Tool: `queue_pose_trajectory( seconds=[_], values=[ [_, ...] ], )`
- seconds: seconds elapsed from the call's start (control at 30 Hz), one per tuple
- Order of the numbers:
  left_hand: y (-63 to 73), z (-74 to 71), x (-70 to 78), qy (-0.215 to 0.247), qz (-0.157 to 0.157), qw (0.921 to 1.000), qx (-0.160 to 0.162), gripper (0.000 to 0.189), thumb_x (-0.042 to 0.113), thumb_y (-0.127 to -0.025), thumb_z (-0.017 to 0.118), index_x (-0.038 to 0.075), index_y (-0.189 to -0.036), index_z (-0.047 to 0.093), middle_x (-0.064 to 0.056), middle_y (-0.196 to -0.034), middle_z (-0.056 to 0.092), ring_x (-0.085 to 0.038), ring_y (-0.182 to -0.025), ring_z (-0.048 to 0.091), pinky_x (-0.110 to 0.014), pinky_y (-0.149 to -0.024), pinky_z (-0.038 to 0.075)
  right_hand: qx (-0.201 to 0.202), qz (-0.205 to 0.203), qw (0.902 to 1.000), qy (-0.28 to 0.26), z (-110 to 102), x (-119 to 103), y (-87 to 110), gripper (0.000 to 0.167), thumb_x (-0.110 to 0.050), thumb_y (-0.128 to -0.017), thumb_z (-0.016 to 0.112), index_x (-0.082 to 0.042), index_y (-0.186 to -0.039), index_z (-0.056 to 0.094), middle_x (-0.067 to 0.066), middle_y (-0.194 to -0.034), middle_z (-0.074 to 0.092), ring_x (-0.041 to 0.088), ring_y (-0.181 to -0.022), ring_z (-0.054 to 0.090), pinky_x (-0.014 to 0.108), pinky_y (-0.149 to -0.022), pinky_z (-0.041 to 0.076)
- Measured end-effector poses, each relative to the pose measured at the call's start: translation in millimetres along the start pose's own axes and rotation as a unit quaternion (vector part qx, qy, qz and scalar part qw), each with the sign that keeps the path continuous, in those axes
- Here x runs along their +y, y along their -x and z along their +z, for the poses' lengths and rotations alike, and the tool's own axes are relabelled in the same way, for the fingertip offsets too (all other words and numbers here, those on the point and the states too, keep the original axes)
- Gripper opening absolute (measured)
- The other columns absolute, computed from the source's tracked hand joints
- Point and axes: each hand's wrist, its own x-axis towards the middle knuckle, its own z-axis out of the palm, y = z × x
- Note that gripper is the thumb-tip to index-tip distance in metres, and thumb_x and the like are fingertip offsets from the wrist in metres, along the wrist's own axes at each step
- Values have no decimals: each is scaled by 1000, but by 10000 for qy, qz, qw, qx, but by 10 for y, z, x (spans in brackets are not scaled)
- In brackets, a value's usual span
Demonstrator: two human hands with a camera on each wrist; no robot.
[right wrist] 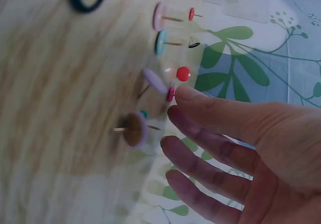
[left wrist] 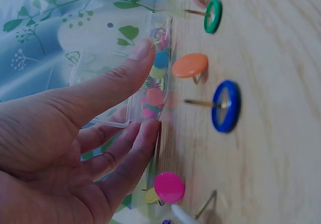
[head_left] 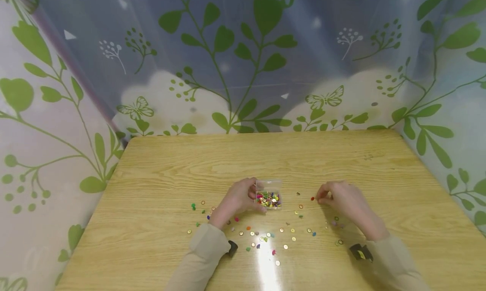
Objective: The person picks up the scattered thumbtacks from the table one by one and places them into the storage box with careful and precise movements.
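Observation:
In the head view my left hand (head_left: 240, 197) holds a small clear plastic box (head_left: 281, 204), its hinged lid (head_left: 270, 183) raised at the back. Many coloured thumbtacks (head_left: 268, 200) fill the box. Thumb and fingers grip its sides in the left wrist view, where the tacks show through the wall. To the right of the box, my right hand (head_left: 347, 202) is low over the table. Its thumb and index fingertips close around a magenta thumbtack (right wrist: 171, 94), whose pin is mostly hidden by the thumb. A red thumbtack (right wrist: 183, 74) lies just beside the thumb.
Loose thumbtacks lie scattered over the wooden table (head_left: 182, 164), some with pins pointing up. An orange tack (left wrist: 190, 65) and a blue tack (left wrist: 226, 106) are near the box. Printed curtains (head_left: 243, 71) hang behind and beside the table. A dark strap (head_left: 361, 253) is at the right sleeve.

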Motion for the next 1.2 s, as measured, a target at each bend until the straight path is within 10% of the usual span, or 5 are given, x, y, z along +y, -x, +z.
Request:
queue_pose_trajectory(
  seconds=[0.5,1.2],
  values=[
    [2,7,-3,95,-81,9999,8,63,20,-67,95,13,-122,66,-1,-105,63,-16,-91,57,-32,-79,52,449,-111,9988,-169,24,-31,-50,9,-13,-89,78,-17,-89,69,-2,-81,73,11,-65,67,25,-47,43],
    [-17,-5,2,-108,-76,9999,-49,63,23,-68,95,14,-123,66,1,-102,62,-15,-89,56,-31,-76,51,1196,-1358,9829,-332,132,-727,-343,13,-13,-83,83,-13,-96,78,-4,-84,73,3,-60,59,17,-50,42]
  ],
)
